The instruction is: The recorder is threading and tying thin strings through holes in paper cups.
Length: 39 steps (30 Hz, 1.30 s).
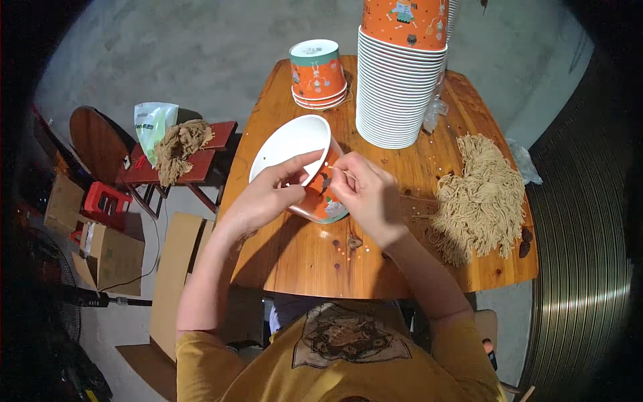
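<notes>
Orange bucket [313, 198], partly hidden by the right hand [367, 195].

Surface [308, 273]: glossy brown wood. Tall tub stack [396, 94] toward far edge, short upturned stack [317, 80] left of it. Tan cord heap [482, 197] right side. Small dots [343, 252] scattered about. Tilted orange tub [311, 202] mid-surface, base contact unclear.

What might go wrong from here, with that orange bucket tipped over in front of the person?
1. The bucket is tilted, with the left hand at its rim; it could roll or slip if that hold loosens.
2. The tall bucket stack stands just beyond the right hand; a bump might topple it.
3. The loose cord pile lies near the table's right edge; strands could slide off.
</notes>
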Motion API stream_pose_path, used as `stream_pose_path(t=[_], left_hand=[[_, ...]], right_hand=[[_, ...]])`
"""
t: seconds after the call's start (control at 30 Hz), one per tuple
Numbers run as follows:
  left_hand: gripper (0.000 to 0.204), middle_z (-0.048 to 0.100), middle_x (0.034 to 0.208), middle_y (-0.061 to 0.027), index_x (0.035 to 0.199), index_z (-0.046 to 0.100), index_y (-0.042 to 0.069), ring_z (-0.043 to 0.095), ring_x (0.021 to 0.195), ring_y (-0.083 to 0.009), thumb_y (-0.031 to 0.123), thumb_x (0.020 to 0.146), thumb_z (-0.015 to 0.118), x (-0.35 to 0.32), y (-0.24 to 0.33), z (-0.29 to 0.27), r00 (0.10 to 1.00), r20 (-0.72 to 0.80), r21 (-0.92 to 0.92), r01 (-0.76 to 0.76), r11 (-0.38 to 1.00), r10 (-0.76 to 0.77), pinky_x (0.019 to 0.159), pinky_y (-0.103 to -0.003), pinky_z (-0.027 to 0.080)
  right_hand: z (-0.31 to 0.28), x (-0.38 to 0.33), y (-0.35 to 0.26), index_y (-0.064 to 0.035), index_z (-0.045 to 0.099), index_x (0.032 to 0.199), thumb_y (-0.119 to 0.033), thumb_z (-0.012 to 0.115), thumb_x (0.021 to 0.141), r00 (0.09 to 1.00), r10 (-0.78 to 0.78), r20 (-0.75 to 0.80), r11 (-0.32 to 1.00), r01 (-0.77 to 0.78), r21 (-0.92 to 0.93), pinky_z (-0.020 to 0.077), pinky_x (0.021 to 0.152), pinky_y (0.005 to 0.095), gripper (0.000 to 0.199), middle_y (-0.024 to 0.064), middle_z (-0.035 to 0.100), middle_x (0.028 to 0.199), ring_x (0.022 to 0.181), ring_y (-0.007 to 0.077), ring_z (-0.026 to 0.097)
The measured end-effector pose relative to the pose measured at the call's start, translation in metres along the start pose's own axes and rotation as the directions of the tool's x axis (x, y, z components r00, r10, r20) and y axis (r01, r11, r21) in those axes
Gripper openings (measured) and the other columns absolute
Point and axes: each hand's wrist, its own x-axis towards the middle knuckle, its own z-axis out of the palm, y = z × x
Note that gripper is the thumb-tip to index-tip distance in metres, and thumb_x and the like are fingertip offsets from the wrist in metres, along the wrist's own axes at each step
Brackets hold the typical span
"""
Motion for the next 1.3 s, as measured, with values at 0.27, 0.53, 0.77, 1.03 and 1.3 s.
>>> stream_pose_path(t=[0.27, 0.53, 0.77, 1.03, 1.3], left_hand=[[0.065, 0.052, 0.110, -0.0043, 0.137, 0.042, 0.010, 0.052, 0.098, -0.0122, -0.003, 0.073, 0.044, 0.004, -0.006, 0.002, 0.998, 0.052, 0.016, -0.032, 0.999, 0.032, 0.087, -0.026, 0.044], [0.041, 0.056, 0.105, -0.0024, 0.125, 0.050, 0.002, 0.052, 0.097, -0.0101, 0.003, 0.084, 0.049, 0.010, 0.006, 0.012, 0.995, 0.097, -0.110, 0.017, 0.994, -0.006, 0.086, -0.026, 0.044], [0.016, 0.054, 0.081, -0.0015, 0.092, 0.052, 0.002, 0.049, 0.075, -0.0081, 0.018, 0.095, 0.049, 0.044, -0.017, 0.029, 0.992, 0.068, 0.254, -0.120, 0.960, 0.106, 0.068, -0.027, 0.045], [0.016, 0.055, 0.079, -0.0117, 0.092, 0.049, 0.002, 0.054, 0.076, -0.0219, 0.018, 0.094, 0.047, 0.044, -0.009, 0.034, 0.983, 0.005, 0.462, -0.165, 0.871, 0.183, 0.068, -0.033, 0.044], [0.017, 0.054, 0.077, -0.0112, 0.090, 0.047, 0.001, 0.052, 0.072, -0.0212, 0.018, 0.092, 0.050, 0.056, -0.021, 0.008, 0.948, -0.097, 0.348, -0.252, 0.903, 0.302, 0.069, -0.034, 0.043]], right_hand=[[0.000, 0.001, 0.001, -0.0058, 0.050, 0.073, -0.006, 0.062, 0.075, 0.998, -0.063, -0.010, 0.995, 0.062, -0.079, 0.0463, 0.051, 0.0388, 0.012, 0.0087, 0.057, 0.066, 0.059, 0.0273, 0.060], [-0.008, -0.002, 0.005, -0.0034, 0.054, 0.078, -0.005, 0.061, 0.078, 0.992, -0.122, 0.023, 0.971, 0.124, -0.202, 0.0447, 0.050, 0.0353, 0.007, 0.0119, 0.057, 0.064, 0.056, 0.0259, 0.059], [-0.014, -0.014, 0.016, -0.0026, 0.055, 0.080, -0.007, 0.059, 0.080, 0.996, 0.012, 0.089, 0.979, 0.007, -0.204, 0.0451, 0.051, 0.0383, 0.006, 0.0155, 0.057, 0.066, 0.059, 0.0306, 0.060], [-0.027, -0.012, 0.027, -0.0062, 0.056, 0.086, -0.014, 0.060, 0.083, 0.975, 0.088, 0.207, 0.994, -0.073, -0.078, 0.0464, 0.054, 0.0377, 0.009, 0.0118, 0.057, 0.063, 0.060, 0.0288, 0.061], [-0.037, 0.002, 0.024, -0.0057, 0.058, 0.093, -0.014, 0.060, 0.086, 0.956, 0.215, 0.197, 0.973, -0.226, 0.036, 0.0431, 0.051, 0.0300, 0.012, 0.0066, 0.057, 0.064, 0.055, 0.0158, 0.057]])
